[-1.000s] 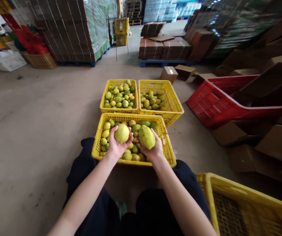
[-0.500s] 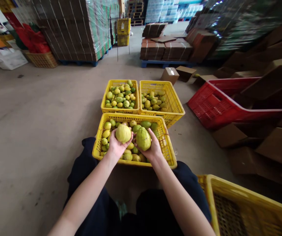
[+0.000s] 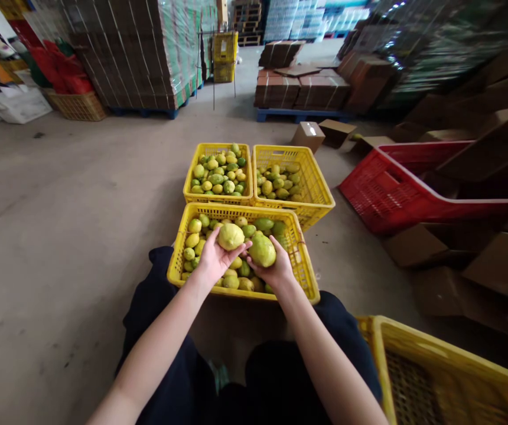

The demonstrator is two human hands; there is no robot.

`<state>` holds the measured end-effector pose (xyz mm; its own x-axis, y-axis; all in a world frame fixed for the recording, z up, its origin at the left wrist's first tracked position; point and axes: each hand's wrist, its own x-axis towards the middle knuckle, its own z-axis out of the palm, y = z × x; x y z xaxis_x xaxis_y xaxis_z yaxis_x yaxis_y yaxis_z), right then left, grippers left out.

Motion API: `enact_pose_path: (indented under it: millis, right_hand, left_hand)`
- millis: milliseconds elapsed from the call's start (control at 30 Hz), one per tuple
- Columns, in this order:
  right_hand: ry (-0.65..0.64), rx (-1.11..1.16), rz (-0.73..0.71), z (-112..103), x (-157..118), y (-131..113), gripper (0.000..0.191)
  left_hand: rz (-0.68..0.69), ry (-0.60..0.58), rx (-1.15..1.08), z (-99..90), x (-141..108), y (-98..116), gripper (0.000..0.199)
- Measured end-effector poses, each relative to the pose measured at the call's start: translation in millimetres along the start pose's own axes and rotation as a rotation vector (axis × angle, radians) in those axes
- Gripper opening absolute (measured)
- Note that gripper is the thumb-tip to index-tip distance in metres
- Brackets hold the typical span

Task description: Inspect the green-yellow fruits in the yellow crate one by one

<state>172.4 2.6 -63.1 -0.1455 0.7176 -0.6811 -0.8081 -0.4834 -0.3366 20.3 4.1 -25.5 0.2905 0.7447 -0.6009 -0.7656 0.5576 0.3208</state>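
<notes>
My left hand [image 3: 213, 260] holds a pale yellow fruit [image 3: 231, 236], thumb on its left side and fingers beneath. In my right hand [image 3: 279, 269] rests a larger yellow-green fruit [image 3: 262, 250], cupped from below and the right. Both fruits are above the near yellow crate [image 3: 241, 291], which contains many yellow and green fruits. Behind it stand two more yellow crates side by side: the left one [image 3: 217, 199] is well filled with fruit, and the right one [image 3: 318, 183] has fruit mostly at its left.
A red crate [image 3: 369, 190] with cardboard in it stands at the right, among cardboard boxes [image 3: 493, 265]. Another yellow crate [image 3: 453, 348] is at the lower right. Flattened cartons [image 3: 322, 90] on a blue pallet and wrapped stacks [image 3: 121, 53] stand farther back.
Both fruits have turned in my hands. The left one now shows its side and has moved slightly right and up; the fingers of my left hand are more extended beneath it.
</notes>
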Motion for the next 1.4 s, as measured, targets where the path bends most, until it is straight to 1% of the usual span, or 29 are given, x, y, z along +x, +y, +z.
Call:
enact_pose_path:
  millis: [67, 200, 367, 467, 500, 567, 600, 667, 700, 733, 800, 867, 900, 933, 1000, 1067, 1133, 1300, 1400]
  right_hand:
    - [0.043, 0.013, 0.009, 2, -2, 0, 0.028]
    - [0.077, 0.065, 0.006, 4, -5, -2, 0.03]
    - [0.062, 0.104, -0.067, 4, -7, -3, 0.024]
    - [0.025, 0.106, -0.138, 2, -6, -4, 0.02]
    - [0.004, 0.091, -0.151, 1, -5, -4, 0.019]
    - [-0.046, 0.034, -0.157, -1, -3, -5, 0.016]
    - [-0.072, -0.004, -0.162, -2, -2, -5, 0.015]
    - [-0.119, -0.101, -0.22, -3, -2, -3, 0.016]
    - [-0.133, -0.163, -0.291, -3, -1, -1, 0.018]
    - [-0.132, -0.24, -0.399, -3, -1, 2, 0.022]
    - [-0.081, -0.445, -0.705, -5, -1, 7, 0.034]
    - [-0.012, -0.686, -1.036, -8, 1, 12, 0.046]
    - [0.004, -0.799, -1.168, -10, 3, 14, 0.05]
    - [0.003, -0.894, -1.263, -12, 4, 16, 0.051]
    - [-0.014, -1.008, -1.356, -16, 8, 18, 0.051]
    - [-0.021, -1.025, -1.38, -17, 10, 19, 0.049]
    - [-0.022, -1.009, -1.394, -18, 11, 19, 0.049]
    - [-0.062, -1.039, -1.442, -17, 9, 17, 0.049]
    - [-0.106, -0.997, -1.383, -14, 6, 18, 0.05]
  left_hand:
    - [-0.053, 0.017, -0.015, -0.1, 3, -1, 0.053]
    - [-0.071, 0.051, 0.013, -2.3, 9, -4, 0.058]
    - [-0.04, 0.054, 0.034, -5.1, 12, -5, 0.056]
    - [-0.006, 0.048, 0.073, -6.5, 13, -8, 0.048]
    - [0.038, 0.051, 0.113, -7.4, 13, -9, 0.042]
    - [0.194, 0.065, 0.222, -9.8, 13, -13, 0.03]
    - [0.293, 0.073, 0.279, -11.4, 13, -15, 0.031]
    - [0.486, 0.074, 0.378, -14.8, 12, -18, 0.044]
    - [0.565, 0.065, 0.428, -16.3, 12, -18, 0.049]
    - [0.636, 0.049, 0.481, -17.6, 11, -18, 0.053]
    - [0.766, 0.005, 0.609, -19.0, 8, -16, 0.056]
    - [0.894, -0.035, 0.747, -19.5, 4, -13, 0.054]
    - [0.957, -0.049, 0.808, -19.6, 2, -12, 0.051]
    - [1.016, -0.057, 0.861, -19.9, 0, -10, 0.049]
    - [1.102, -0.073, 0.937, -21.2, -2, -8, 0.045]
    - [1.123, -0.093, 0.962, -23.2, -3, -7, 0.043]
    - [1.091, -0.104, 0.931, -25.1, -3, -6, 0.044]
    - [1.003, -0.072, 0.72, -25.4, -6, -7, 0.058]
    - [0.897, -0.058, 0.563, -24.1, -8, -7, 0.061]
